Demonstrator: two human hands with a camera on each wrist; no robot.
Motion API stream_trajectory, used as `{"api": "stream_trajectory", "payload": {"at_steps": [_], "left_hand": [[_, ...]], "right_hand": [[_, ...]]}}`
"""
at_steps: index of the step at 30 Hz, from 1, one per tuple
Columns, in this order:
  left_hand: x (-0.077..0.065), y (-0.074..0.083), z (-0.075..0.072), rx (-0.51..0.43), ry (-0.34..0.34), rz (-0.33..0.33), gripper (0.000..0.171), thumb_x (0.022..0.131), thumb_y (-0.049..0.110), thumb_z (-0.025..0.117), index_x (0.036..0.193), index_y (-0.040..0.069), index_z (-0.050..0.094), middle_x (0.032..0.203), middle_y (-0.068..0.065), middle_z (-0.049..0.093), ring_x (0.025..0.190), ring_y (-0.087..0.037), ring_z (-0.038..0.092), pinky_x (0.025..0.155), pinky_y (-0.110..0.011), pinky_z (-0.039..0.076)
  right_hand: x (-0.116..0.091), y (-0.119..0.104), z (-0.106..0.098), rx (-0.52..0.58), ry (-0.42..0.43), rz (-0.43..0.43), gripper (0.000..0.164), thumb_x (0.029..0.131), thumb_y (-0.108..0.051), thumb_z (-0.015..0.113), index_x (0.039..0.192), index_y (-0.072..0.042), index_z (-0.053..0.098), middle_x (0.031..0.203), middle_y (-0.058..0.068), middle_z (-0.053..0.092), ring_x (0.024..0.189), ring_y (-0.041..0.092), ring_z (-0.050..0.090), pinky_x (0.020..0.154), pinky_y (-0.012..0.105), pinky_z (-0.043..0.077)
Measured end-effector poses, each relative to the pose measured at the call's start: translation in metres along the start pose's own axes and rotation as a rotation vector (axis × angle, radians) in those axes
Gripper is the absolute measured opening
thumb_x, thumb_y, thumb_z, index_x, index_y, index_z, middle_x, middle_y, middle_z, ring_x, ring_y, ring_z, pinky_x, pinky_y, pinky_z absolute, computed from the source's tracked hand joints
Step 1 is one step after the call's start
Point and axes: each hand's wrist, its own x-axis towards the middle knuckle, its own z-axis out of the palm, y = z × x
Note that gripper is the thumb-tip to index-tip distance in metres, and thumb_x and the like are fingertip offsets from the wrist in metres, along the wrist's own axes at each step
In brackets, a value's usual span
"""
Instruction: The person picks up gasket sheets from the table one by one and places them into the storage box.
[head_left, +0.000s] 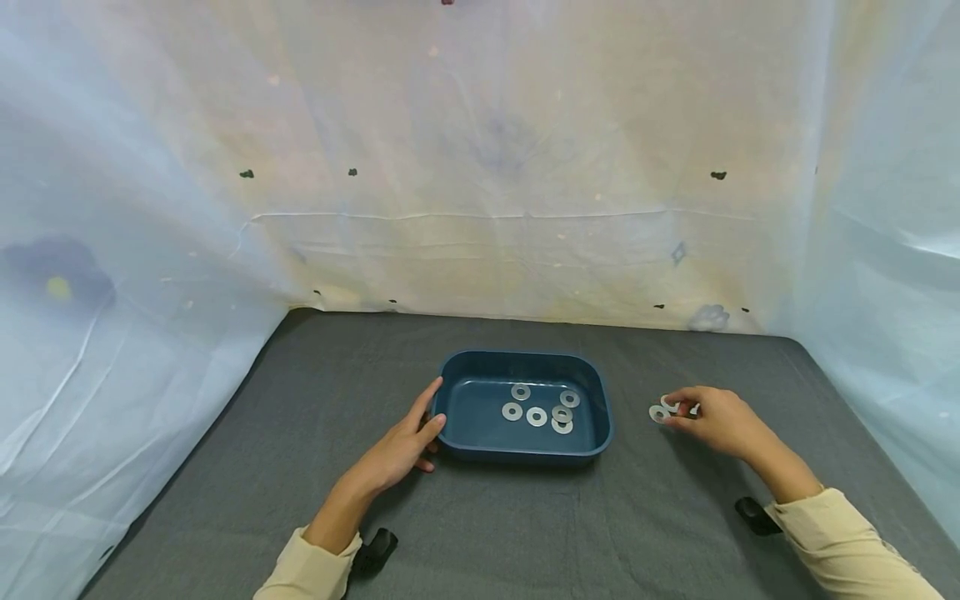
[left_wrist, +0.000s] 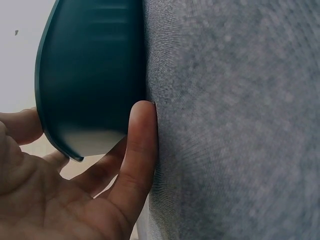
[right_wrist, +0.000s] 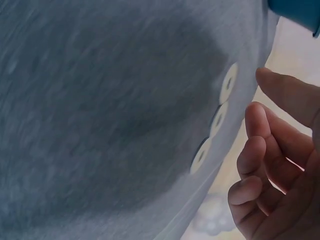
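Observation:
My left hand [head_left: 395,450] rests against the left end of a dark blue rectangular tray [head_left: 525,456]. In the left wrist view its thumb touches the rim and its little finger [left_wrist: 142,130] lies low by the tray's base. Inside the tray lie several flat metal washers [head_left: 512,412], two of them overlapping. To the right of the tray, my right hand [head_left: 720,421] hovers over a few more washers [head_left: 658,415] on the cloth. In the right wrist view three washers [right_wrist: 201,156] lie in a row, apart from the loosely bent fingers, and the hand shows nothing held.
A dark grey cloth [head_left: 510,533] covers the table. Pale patterned sheeting [head_left: 525,167] hangs behind it and along both sides. A black strap piece [head_left: 375,552] sits at the left wrist and another [head_left: 756,517] at the right wrist.

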Motion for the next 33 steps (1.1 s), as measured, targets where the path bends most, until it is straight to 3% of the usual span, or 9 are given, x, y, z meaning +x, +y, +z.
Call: {"api": "stream_trajectory", "payload": {"at_steps": [21,28,33], "left_hand": [[-0.001,0.002,0.001,0.006,0.02,-0.007,0.06,0.109,0.034,0.04,0.159,0.041,0.009,0.133,-0.017,0.044,0.099,-0.025,0.054,0.075,-0.037,0.055],[-0.001,0.002,0.001,0.012,0.013,-0.005,0.06,0.109,0.035,0.04,0.159,0.039,0.009,0.132,-0.017,0.044,0.098,-0.025,0.054,0.075,-0.036,0.055],[-0.001,0.002,0.001,0.013,0.018,-0.007,0.06,0.109,0.035,0.04,0.159,0.039,0.009,0.131,-0.017,0.044,0.098,-0.024,0.053,0.075,-0.036,0.055]], "right_hand": [[0.005,0.041,-0.003,0.006,0.002,0.061,0.032,0.09,-0.022,0.073,0.114,0.0,0.071,0.088,0.004,0.068,0.073,0.011,0.054,0.063,0.032,0.042],[0.006,0.048,0.0,0.017,0.001,0.108,0.036,0.091,-0.024,0.073,0.117,0.0,0.069,0.09,0.004,0.065,0.075,0.013,0.051,0.066,0.032,0.039],[0.007,0.05,0.0,0.016,-0.003,0.127,0.037,0.09,-0.026,0.073,0.117,0.0,0.069,0.095,0.009,0.065,0.082,0.019,0.055,0.071,0.038,0.043]]}}
